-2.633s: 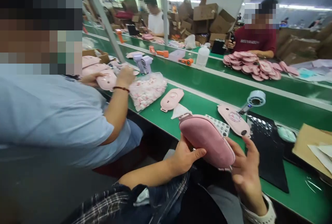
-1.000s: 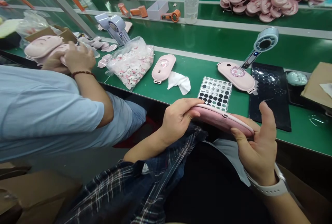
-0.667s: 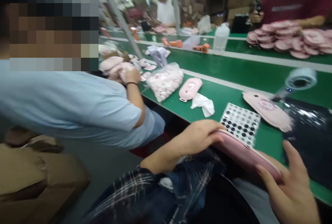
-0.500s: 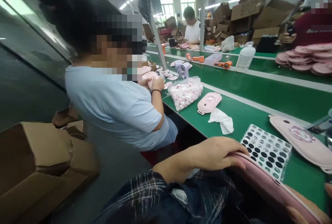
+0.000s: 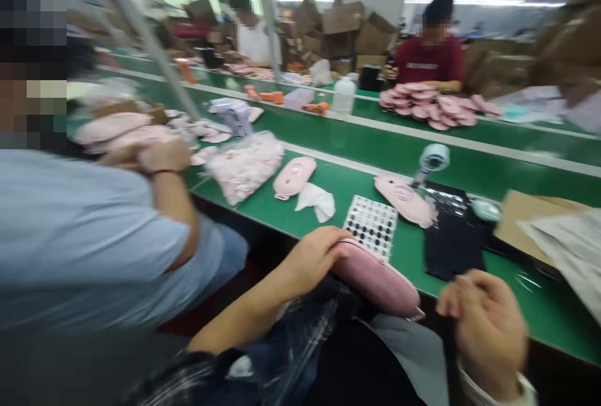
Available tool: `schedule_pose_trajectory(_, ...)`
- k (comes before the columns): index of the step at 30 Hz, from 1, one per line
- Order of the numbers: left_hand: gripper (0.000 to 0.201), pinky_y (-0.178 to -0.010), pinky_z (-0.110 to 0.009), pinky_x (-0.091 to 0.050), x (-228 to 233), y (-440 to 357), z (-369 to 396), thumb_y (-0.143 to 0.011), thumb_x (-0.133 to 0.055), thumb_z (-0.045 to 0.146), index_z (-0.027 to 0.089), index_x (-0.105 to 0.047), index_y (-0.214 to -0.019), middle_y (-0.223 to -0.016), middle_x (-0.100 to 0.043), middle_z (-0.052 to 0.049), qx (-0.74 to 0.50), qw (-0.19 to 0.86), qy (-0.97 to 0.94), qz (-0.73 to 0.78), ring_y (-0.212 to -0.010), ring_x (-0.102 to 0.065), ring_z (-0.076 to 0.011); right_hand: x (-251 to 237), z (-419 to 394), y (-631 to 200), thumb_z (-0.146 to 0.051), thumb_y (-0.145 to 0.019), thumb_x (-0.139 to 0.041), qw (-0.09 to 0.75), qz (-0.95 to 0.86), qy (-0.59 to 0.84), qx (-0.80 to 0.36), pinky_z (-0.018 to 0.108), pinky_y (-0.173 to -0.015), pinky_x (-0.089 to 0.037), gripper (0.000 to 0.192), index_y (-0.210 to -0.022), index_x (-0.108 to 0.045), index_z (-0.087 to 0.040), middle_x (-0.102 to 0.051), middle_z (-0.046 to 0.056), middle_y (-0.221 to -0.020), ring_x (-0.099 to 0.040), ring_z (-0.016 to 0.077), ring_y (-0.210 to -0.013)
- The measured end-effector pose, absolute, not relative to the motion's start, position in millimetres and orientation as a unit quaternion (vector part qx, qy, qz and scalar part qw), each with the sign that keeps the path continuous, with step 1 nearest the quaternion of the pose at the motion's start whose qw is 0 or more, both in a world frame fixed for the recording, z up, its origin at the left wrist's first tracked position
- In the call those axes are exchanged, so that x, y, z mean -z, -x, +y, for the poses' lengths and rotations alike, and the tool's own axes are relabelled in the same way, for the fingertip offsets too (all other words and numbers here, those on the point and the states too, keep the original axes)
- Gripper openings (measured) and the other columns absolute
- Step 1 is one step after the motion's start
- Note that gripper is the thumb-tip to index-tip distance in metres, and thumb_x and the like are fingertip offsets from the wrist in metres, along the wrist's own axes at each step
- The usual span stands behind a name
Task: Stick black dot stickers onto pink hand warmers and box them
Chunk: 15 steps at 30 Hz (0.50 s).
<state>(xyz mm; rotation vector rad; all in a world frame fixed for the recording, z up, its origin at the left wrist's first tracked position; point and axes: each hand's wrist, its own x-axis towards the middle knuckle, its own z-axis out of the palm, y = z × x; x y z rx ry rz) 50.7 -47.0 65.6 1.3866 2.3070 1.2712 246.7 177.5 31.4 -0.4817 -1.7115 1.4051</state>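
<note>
My left hand [image 5: 312,259] is closed on the left end of a pink oblong case [image 5: 378,277], held tilted at the table's front edge above my lap. My right hand [image 5: 491,324] is apart from the case, off to its right, with fingers curled together; anything in them is hidden. Just beyond the case lies a sheet of round black stickers [image 5: 370,225]. Farther back on the green table are a flat pink oval piece with a clear emblem [image 5: 406,199] and a smaller pink oval piece [image 5: 295,175] beside a crumpled white wipe [image 5: 317,200].
A co-worker in a light blue shirt [image 5: 94,237] sits close on my left. A bag of small pink-and-white pieces [image 5: 246,165] lies between us. To the right are a black plastic sheet [image 5: 453,230], a small round-headed fan [image 5: 432,158] and a cardboard box [image 5: 530,224].
The view has swung to the right. My right hand has come off the pink case and moved right with fingers curled; my left hand keeps its grip.
</note>
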Motion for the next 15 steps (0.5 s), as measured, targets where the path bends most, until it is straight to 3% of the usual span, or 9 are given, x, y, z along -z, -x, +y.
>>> schedule_pose_trajectory(2, 0.029, -0.105, -0.040, -0.056, -59.5, -46.8, -38.5, -0.104, -0.050, 0.035, 0.020, -0.072, -0.117, -0.117, -0.077, -0.009, -0.414, 0.079, -0.473, 0.774, -0.111, -0.072, -0.0236, -31.3, 173.0, -242.1, -0.041, -0.102, -0.064, 0.440, -0.718, 0.216, -0.495, 0.028, -0.055, -0.056, 0.021, -0.100, -0.057, -0.022, -0.062, -0.003, -0.065, -0.065, 0.0161, -0.056)
schedule_pose_trajectory(3, 0.030, -0.104, -0.040, -0.056, -56.7, -44.9, -33.3, -0.103, -0.051, 0.036, 0.020, -0.072, -0.117, -0.116, -0.077, -0.009, -0.408, 0.077, -0.480, 0.773, -0.110, -0.072, -0.0240, -30.5, 172.3, -239.5, -0.046, -0.099, -0.066, 0.424, -0.749, 0.207, -0.466, 0.034, -0.066, -0.061, 0.028, -0.109, -0.058, -0.021, -0.072, 0.005, -0.086, -0.072, 0.0192, -0.071)
schedule_pose_trajectory(5, 0.031, -0.102, -0.040, -0.058, -52.6, -43.3, -22.3, -0.103, -0.052, 0.040, 0.020, -0.073, -0.116, -0.115, -0.078, -0.008, -0.401, 0.068, -0.498, 0.766, -0.107, -0.073, -0.0246, -29.2, 172.3, -236.8, -0.054, -0.090, -0.075, 0.354, -0.797, 0.172, -0.457, 0.042, -0.084, -0.062, 0.061, -0.136, -0.050, -0.022, -0.072, 0.014, -0.120, -0.074, 0.0246, -0.096)
schedule_pose_trajectory(6, 0.033, -0.101, -0.040, -0.058, -51.6, -44.0, -17.0, -0.103, -0.052, 0.041, 0.020, -0.073, -0.116, -0.114, -0.078, -0.008, -0.400, 0.061, -0.507, 0.761, -0.106, -0.073, -0.0247, -29.2, 172.3, -237.1, -0.053, -0.086, -0.079, 0.307, -0.813, 0.154, -0.471, 0.044, -0.089, -0.061, 0.078, -0.147, -0.041, -0.023, -0.071, 0.014, -0.125, -0.073, 0.0258, -0.103)
schedule_pose_trajectory(8, 0.035, -0.097, -0.038, -0.060, -51.1, -47.5, -7.7, -0.104, -0.050, 0.045, 0.021, -0.073, -0.116, -0.112, -0.078, -0.008, -0.403, 0.046, -0.525, 0.748, -0.103, -0.074, -0.0242, -29.9, 172.9, -240.8, -0.044, -0.084, -0.082, 0.235, -0.820, 0.143, -0.503, 0.043, -0.092, -0.060, 0.093, -0.157, -0.028, -0.025, -0.075, 0.010, -0.116, -0.074, 0.0248, -0.101)
schedule_pose_trajectory(10, 0.035, -0.094, -0.036, -0.061, -52.2, -50.7, -1.3, -0.104, -0.051, 0.047, 0.022, -0.073, -0.116, -0.110, -0.079, -0.007, -0.407, 0.036, -0.540, 0.736, -0.101, -0.074, -0.0233, -30.6, 177.3, -248.0, -0.032, -0.088, -0.076, 0.228, -0.815, 0.159, -0.508, 0.043, -0.093, -0.059, 0.084, -0.157, -0.027, -0.026, -0.078, 0.006, -0.106, -0.074, 0.0231, -0.098)
schedule_pose_trajectory(12, 0.035, -0.098, -0.037, -0.060, -54.1, -49.6, 1.2, -0.102, -0.054, 0.048, 0.023, -0.070, -0.122, -0.116, -0.077, -0.007, -0.410, 0.021, -0.544, 0.732, -0.107, -0.074, -0.0239, -30.4, 189.6, -258.0, -0.027, -0.092, -0.070, 0.282, -0.807, 0.186, -0.484, 0.046, -0.097, -0.057, 0.078, -0.158, -0.028, -0.026, -0.078, 0.006, -0.106, -0.074, 0.0234, -0.100)
schedule_pose_trajectory(15, 0.043, -0.112, -0.045, -0.053, -57.3, -38.5, -2.7, -0.101, -0.058, 0.048, 0.026, -0.061, -0.137, -0.140, -0.068, -0.009, -0.413, -0.024, -0.521, 0.747, -0.131, -0.063, -0.0279, -27.2, 226.7, -273.4, -0.031, -0.092, -0.070, 0.391, -0.782, 0.269, -0.403, 0.051, -0.101, -0.054, 0.083, -0.162, -0.026, -0.024, -0.078, 0.009, -0.109, -0.074, 0.0265, -0.104)
